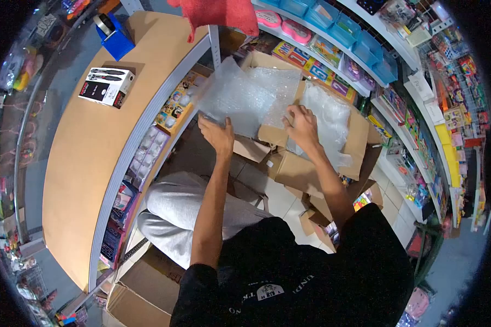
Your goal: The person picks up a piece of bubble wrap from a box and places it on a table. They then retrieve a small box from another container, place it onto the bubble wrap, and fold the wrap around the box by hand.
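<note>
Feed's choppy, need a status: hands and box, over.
Left hand gripping bubble wrap sheet edge. Right hand on cardboard box flap. Loose wrap inside; nothing blocking.

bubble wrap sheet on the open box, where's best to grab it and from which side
Probably its near left edge, coming from the person's side. The bubble wrap sheet lies limp and flat over the cardboard box, and that edge hangs free of the flaps, where the left hand pinches it. A pinch suits thin film.
</note>
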Demonstrator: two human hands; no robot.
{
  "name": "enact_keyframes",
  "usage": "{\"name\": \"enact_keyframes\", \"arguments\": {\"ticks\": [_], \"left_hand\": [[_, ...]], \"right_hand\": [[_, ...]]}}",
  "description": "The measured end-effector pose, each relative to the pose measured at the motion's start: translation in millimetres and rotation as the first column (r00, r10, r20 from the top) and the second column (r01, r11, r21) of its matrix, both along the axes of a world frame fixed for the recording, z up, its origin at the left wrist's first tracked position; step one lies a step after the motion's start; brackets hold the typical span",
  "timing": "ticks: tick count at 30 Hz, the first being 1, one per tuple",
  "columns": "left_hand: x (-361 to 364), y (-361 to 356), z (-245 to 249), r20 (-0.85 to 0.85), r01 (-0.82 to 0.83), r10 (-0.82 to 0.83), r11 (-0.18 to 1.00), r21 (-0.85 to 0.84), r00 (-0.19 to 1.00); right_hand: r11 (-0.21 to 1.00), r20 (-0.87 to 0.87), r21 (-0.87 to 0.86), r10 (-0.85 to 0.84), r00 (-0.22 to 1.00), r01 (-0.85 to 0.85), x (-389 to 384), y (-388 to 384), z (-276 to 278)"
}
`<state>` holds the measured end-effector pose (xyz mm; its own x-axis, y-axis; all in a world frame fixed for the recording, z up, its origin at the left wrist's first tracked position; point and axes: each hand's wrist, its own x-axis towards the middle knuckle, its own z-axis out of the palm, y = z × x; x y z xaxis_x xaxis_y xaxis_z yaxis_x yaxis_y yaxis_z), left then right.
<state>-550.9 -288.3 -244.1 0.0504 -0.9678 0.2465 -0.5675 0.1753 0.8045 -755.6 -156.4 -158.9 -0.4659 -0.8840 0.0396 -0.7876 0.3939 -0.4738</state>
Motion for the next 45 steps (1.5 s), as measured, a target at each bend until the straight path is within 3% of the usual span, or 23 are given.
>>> {"name": "enact_keyframes", "arguments": {"ticks": [2,3,5,8,9,10,11,12,14,16,17,18,22,24,27,30,36,38,42,45], "left_hand": [[5,-11,-17,-0.059,0.137,-0.131,0.985,0.107,0.990],[9,-17,-23,-0.091,0.205,-0.193,0.966,0.158,0.977],[17,-16,-14,-0.067,0.236,-0.232,0.969,0.075,0.970],[9,-16,-6,-0.009,0.374,-0.376,0.924,-0.074,0.927],[5,-12,-6,0.020,0.428,-0.428,0.896,-0.118,0.903],[0,-4,22,-0.007,0.527,-0.528,0.849,-0.051,0.850],[-8,1,11,0.003,0.564,-0.571,0.811,-0.154,0.821],[-21,7,0,0.024,0.599,-0.611,0.765,-0.237,0.791],[-36,31,7,0.143,0.645,-0.630,0.754,-0.122,0.764],[-52,38,9,0.030,0.729,-0.742,0.664,0.164,0.669],[-56,39,9,-0.046,0.756,-0.781,0.585,0.295,0.622],[-56,41,9,0.020,0.743,-0.789,0.586,0.323,0.614],[-44,48,13,0.201,0.731,-0.828,0.558,0.393,0.523],[-31,48,15,0.283,0.728,-0.816,0.578,0.368,0.505],[-6,56,16,0.443,0.702,-0.740,0.652,0.287,0.506],[11,53,5,0.551,0.699,-0.694,0.668,0.255,0.463],[21,53,-28,0.535,0.717,-0.652,0.687,0.117,0.537],[23,56,-27,0.565,0.705,-0.607,0.707,0.063,0.559],[28,55,-19,0.512,0.700,-0.672,0.692,0.177,0.535],[28,54,-21,0.512,0.700,-0.661,0.698,0.151,0.548]], "right_hand": [[0.969,-0.202,0.232,-0.037,0.979,0.085,-2,-24,-15],[0.986,-0.266,0.166,0.012,0.964,0.033,-3,-29,-28],[0.996,-0.393,0.050,0.090,0.915,-0.076,-9,-31,-51],[0.966,-0.495,0.160,0.256,0.830,-0.202,-9,-24,-63],[0.955,-0.441,0.226,0.276,0.854,-0.192,-13,-26,-64],[0.938,-0.384,0.293,0.295,0.875,-0.187,-17,-31,-64],[0.914,-0.327,0.360,0.312,0.892,-0.188,-17,-36,-60],[0.930,-0.311,0.323,0.276,0.909,-0.172,-16,-36,-54],[0.960,-0.276,0.244,0.201,0.940,-0.134,-10,-41,-34],[0.983,0.111,-0.173,-0.039,0.993,0.058,-15,-50,-39],[0.920,0.332,-0.329,-0.099,0.938,0.213,-17,-54,-41],[0.841,0.232,-0.515,-0.046,0.972,0.163,-19,-58,-43],[0.918,0.281,-0.366,0.264,0.923,-0.151,10,-71,-32],[0.906,0.083,0.001,0.421,0.903,-0.423,22,-85,-37],[0.823,0.135,0.345,0.433,0.891,-0.452,45,-115,-61],[0.639,0.116,0.396,0.678,0.726,-0.660,47,-144,-103],[0.574,-0.163,0.569,0.780,0.603,-0.589,48,-147,-143],[0.589,-0.200,0.589,0.769,0.607,-0.553,49,-151,-151],[0.533,-0.181,0.641,0.804,0.567,-0.552,46,-147,-121],[0.631,-0.091,0.517,0.713,0.696,-0.579,29,-142,-99]]}}
